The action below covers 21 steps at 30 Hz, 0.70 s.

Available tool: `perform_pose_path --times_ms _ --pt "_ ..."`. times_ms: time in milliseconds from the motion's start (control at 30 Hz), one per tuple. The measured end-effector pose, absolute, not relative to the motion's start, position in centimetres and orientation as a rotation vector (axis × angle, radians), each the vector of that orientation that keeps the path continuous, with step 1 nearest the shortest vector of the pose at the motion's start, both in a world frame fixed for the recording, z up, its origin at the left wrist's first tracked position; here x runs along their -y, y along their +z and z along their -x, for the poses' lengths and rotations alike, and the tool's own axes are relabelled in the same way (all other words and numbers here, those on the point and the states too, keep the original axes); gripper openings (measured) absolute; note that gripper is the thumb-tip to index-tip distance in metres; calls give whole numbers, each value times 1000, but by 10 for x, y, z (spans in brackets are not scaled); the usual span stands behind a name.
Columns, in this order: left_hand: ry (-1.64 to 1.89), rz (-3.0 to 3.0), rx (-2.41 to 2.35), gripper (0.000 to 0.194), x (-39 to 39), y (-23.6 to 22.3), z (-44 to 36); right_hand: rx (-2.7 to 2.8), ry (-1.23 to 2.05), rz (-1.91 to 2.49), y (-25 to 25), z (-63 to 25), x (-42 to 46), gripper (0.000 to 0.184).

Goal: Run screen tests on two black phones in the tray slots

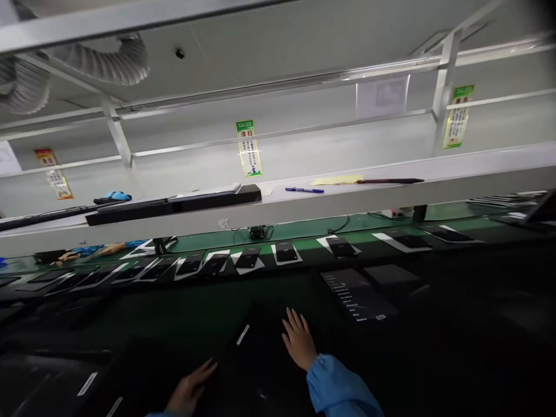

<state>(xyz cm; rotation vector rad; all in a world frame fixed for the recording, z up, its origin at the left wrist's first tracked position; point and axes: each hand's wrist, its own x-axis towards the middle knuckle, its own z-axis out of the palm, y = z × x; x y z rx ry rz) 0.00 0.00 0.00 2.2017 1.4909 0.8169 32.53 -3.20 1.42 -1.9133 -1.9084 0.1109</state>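
Note:
My right hand [299, 340], in a blue sleeve, lies flat with fingers spread on a dark panel [260, 341] on the dim near bench. My left hand [191, 387] rests at the same panel's near left edge, fingers loosely extended; whether it grips the edge is too dark to tell. A dark tablet-like device [358, 294] with lines of white text lies just beyond my right hand.
A green conveyor belt [304, 229] carries a row of dark phones on white sheets [247, 258]. Above it, a grey shelf [347, 194] holds a blue pen [304, 190], yellow paper and a long black bar [174, 205]. Another person's hands [87, 252] in blue sleeves work at far left.

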Motion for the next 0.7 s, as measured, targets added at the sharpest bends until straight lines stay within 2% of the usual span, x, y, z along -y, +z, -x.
perform_pose_path --times_ms 67,133,200,433,700 --pt "788 -2216 -1554 29 -11 -2 -7 1866 77 1983 9 -330 42 45" --pt "768 -2209 -1669 46 -19 -5 -16 1863 36 2012 6 -336 56 46" --pt "746 -2195 -1795 54 -21 -9 -25 1879 -6 2022 4 -340 71 48" --pt "735 -2300 -1876 41 -2 -18 -44 1864 -71 2122 -6 -318 125 71" --pt "706 -2573 -1511 46 31 -18 -45 1729 -561 2139 -47 -288 226 79"
